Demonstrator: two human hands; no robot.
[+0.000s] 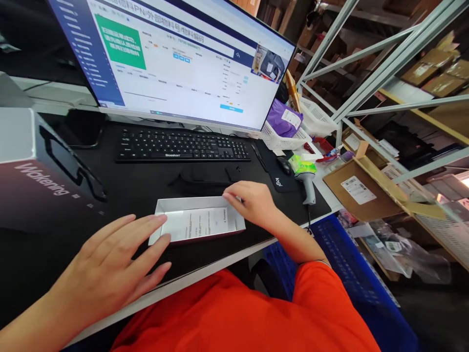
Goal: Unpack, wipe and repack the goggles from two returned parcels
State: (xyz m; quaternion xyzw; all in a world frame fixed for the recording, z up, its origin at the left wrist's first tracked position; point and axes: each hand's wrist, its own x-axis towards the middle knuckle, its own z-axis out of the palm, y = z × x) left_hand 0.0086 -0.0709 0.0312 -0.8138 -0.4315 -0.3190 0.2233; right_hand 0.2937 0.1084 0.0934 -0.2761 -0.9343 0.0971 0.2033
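Observation:
A shallow white open box (201, 239) sits on the black desk mat in front of me, with a printed paper leaflet (205, 223) lying inside. My left hand (117, 259) is open at the box's left end, fingers stretched out and spread, fingertips over or against its near left corner; it holds nothing. At the far right side my right hand (252, 203) has its fingers curled, with thumb and forefinger on the box's rim; the exact grip is partly hidden. Just behind the box lies a dark elongated object (198, 187), its kind unclear against the mat.
A larger box printed with glasses (47, 186) stands at left, near a phone (82, 128). Beyond are a keyboard (183, 145) and monitor (176, 63). To the right lie a pen (259, 157), mouse (284, 165), barcode scanner (308, 186), white basket (284, 141) and cardboard box (361, 188).

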